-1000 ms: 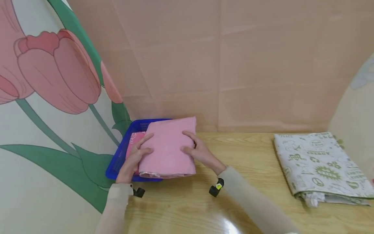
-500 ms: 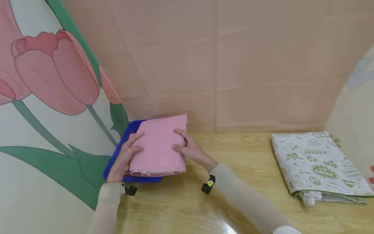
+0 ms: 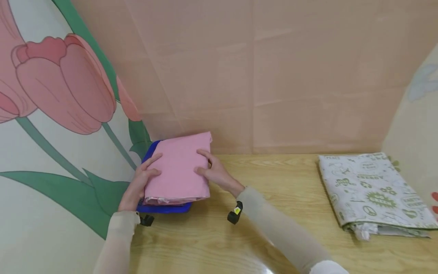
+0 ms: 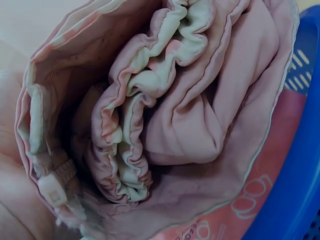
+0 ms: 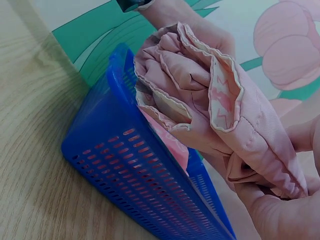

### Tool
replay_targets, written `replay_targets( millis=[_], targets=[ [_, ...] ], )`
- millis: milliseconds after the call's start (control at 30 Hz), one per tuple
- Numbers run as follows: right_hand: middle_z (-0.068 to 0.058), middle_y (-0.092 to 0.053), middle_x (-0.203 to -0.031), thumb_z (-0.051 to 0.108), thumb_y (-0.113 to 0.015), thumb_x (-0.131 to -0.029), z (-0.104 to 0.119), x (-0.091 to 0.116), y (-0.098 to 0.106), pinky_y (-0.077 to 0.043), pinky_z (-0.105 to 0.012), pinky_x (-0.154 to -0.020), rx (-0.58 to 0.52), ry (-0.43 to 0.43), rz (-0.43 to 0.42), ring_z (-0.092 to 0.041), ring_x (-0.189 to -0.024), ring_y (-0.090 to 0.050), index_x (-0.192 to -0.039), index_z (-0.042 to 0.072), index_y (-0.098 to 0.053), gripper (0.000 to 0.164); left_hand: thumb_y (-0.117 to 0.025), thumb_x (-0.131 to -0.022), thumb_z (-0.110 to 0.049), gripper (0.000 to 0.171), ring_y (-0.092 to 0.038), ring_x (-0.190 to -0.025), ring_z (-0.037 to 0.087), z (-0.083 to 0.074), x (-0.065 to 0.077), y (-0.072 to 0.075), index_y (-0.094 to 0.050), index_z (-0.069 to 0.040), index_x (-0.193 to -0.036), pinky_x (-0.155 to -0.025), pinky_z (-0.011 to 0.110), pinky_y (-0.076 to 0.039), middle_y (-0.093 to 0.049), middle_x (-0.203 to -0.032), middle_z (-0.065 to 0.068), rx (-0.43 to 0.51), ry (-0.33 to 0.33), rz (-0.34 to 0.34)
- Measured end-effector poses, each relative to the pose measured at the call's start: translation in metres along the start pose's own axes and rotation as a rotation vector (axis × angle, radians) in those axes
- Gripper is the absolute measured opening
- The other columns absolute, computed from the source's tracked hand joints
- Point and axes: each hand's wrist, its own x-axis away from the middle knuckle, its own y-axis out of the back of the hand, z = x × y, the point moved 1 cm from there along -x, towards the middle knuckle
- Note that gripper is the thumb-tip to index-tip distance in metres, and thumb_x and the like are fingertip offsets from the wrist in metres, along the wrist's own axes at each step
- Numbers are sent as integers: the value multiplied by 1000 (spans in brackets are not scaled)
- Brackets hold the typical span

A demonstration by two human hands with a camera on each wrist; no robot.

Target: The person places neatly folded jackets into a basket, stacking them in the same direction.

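Folded pink fabric bundle (image 3: 178, 167) is gripped by half-closed left hand (image 3: 137, 183) at nine o'clock, half-closed right hand (image 3: 217, 173) at three. Apparent stowing: lowering into blue plastic basket (image 3: 164, 209) is required.

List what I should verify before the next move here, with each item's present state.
1. Left grip on bundle: ok.
2. Right grip on bundle: ok.
3. Basket resting on table: ok.
4. Bundle down inside basket: not ok, its near end is above the rim.
5. Basket free of other things: not ok, a pack lies inside.
6. Bundle touching pack: cannot tell.
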Motion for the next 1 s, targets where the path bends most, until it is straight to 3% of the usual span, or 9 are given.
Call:
replay_targets(
  millis=[233,367,600,700,767,867,900,1000],
  targets=[
    [-15,-30,-174,8,-76,-96,0,-6,-6,-58,-51,-105,-8,1,-2,-43,-144,-52,-163,24,-46,75,-57,-101,0,70,-56,-113,18,-1,1,11,-38,-17,-167,-85,23,-57,-20,-176,12,10,7,14],
    [-14,-32,-173,7,-77,-94,0,-7,-9,-60,-49,-103,-4,-4,-14,-44,-143,-52,-162,23,-47,77,-56,-102,-1,70,-54,-118,20,3,-3,17,-39,-19,-167,-88,23,-56,-18,-178,10,1,12,26],
    [-12,-29,-175,8,-78,-95,1,-11,-16,-51,-54,-114,49,1,-33,-42,-154,-40,-163,22,-46,76,-55,-102,-3,69,-51,-123,23,1,-7,25,-39,-19,-167,-91,23,-55,-19,-177,11,-55,11,25],
    [-14,-34,-173,9,-78,-95,0,-15,-19,-51,-51,-115,61,16,-44,-39,-152,-43,-162,19,-46,75,-55,-103,-4,68,-42,-137,29,0,-8,26,-37,-18,-168,-100,25,-48,-17,-179,8,-70,23,23],
    [-16,-39,-170,10,-79,-94,-1,-18,-22,-54,-45,-112,84,21,-57,-33,-146,-50,-162,18,-47,75,-55,-103,-5,68,-34,-147,32,0,-9,27,-36,-17,-168,-107,30,-42,-15,-180,8,-82,31,19],
    [-18,-45,-165,9,-79,-93,-3,-22,-27,-62,-35,-88,97,9,-65,-26,-111,-66,-162,19,-46,77,-54,-104,-5,68,-24,-155,34,1,-10,30,-36,-16,-168,-111,35,-35,-12,-180,9,-79,46,7],
    [-19,-46,-163,9,-79,-93,-3,-23,-29,-62,-33,-80,96,1,-65,-23,-100,-66,-162,19,-46,78,-54,-104,-5,68,-24,-155,34,1,-10,32,-35,-15,-168,-111,35,-35,-12,-180,10,-84,48,-1],
    [-19,-46,-163,9,-79,-92,-4,-27,-34,-57,-28,-69,88,-14,-71,-20,-90,-62,-162,20,-46,78,-53,-103,-4,68,-27,-151,34,2,-10,36,-35,-14,-168,-106,30,-38,-13,-179,12,-91,54,-17]
  ],
)
